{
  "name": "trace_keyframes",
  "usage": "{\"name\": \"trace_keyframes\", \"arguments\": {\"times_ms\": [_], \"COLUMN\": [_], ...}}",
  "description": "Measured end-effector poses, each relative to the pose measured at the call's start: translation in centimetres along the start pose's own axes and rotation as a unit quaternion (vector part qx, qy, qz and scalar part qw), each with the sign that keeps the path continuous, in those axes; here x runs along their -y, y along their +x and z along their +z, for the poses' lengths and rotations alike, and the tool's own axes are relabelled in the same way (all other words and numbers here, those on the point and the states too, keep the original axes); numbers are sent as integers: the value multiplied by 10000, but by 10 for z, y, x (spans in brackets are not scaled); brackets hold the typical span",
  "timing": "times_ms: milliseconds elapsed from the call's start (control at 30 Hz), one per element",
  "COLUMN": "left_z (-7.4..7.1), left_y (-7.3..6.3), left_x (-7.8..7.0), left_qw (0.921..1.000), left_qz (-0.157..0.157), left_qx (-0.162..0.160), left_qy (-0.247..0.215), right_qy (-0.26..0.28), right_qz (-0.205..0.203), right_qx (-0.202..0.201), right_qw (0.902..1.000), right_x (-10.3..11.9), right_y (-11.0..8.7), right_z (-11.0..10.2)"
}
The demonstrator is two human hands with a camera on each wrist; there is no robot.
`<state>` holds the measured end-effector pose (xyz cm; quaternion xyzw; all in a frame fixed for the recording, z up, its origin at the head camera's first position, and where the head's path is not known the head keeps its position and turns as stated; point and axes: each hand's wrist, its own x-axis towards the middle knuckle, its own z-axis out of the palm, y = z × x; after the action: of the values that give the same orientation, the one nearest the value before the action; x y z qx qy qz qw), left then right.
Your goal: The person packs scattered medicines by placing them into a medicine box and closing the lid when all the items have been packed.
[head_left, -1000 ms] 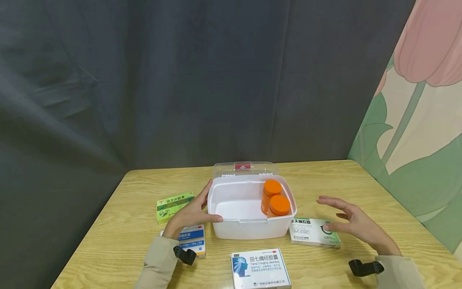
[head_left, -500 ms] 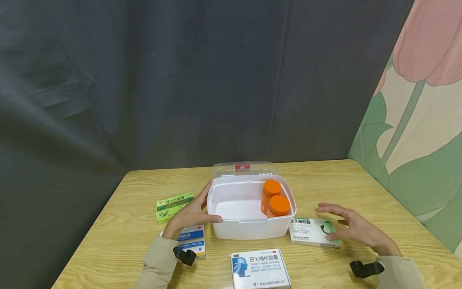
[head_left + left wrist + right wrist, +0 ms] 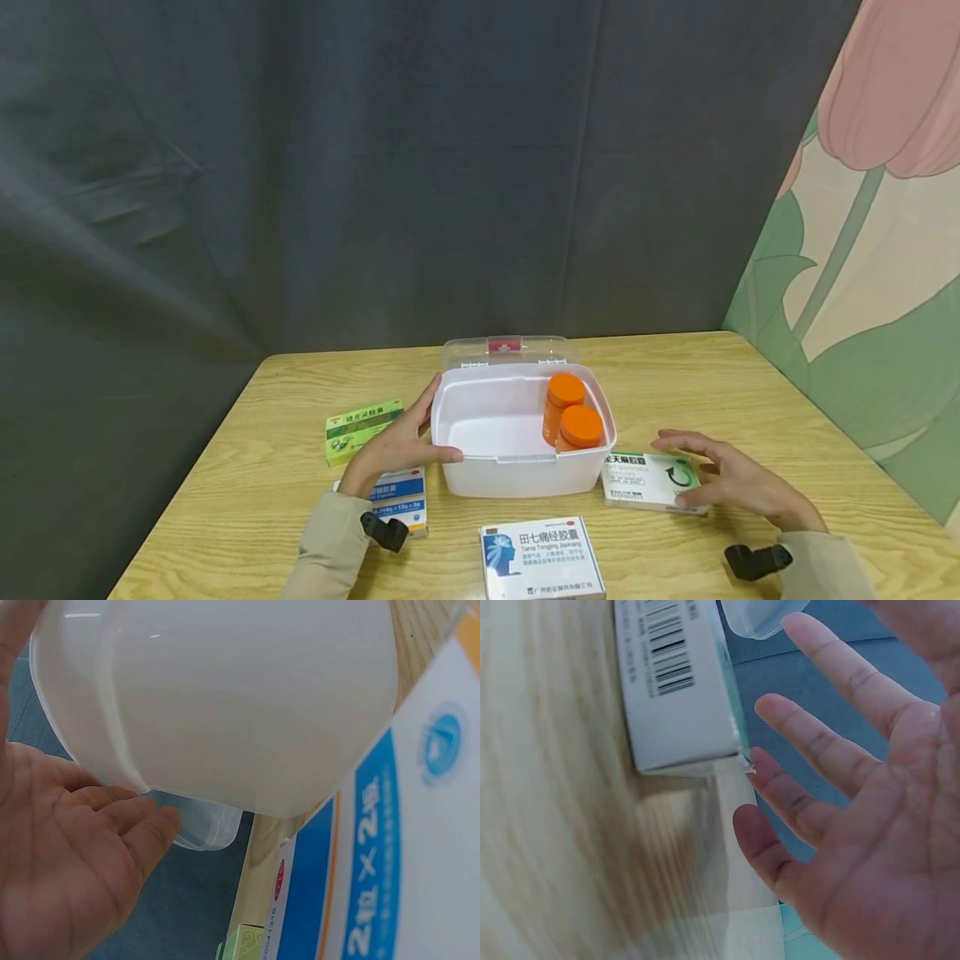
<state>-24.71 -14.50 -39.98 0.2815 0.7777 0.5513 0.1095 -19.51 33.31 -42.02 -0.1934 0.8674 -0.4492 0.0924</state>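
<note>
A white plastic first-aid box stands mid-table with its clear lid swung back. Two orange-capped bottles sit in its right end. My left hand holds the box's left side, thumb at the front rim, fingers along the side wall. Over the right end of a white-and-green medicine carton, my right hand hovers with thumb and fingers spread. In the right wrist view, the fingers lie beside the carton's end, not closed round it; whether a fingertip touches is unclear.
A blue-and-white carton lies partly under my left wrist, and a green carton is behind it. Nearest me lies another white carton with a blue head picture. A dark curtain hangs behind the table.
My right hand has lowered slightly toward the right end of the white-and-green carton. The left hand, the first-aid box and the cartons have stayed in place.
</note>
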Motion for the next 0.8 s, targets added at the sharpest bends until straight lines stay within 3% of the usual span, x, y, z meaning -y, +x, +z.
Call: {"name": "trace_keyframes", "arguments": {"times_ms": [800], "left_z": [0], "left_y": [0], "left_x": [0], "left_qw": [10000], "left_qz": [-79], "left_qx": [-49], "left_qy": [3], "right_qy": [-69], "right_qz": [237], "right_qx": [161], "right_qw": [9996], "right_x": [-6], "right_y": [5], "right_z": [5]}}
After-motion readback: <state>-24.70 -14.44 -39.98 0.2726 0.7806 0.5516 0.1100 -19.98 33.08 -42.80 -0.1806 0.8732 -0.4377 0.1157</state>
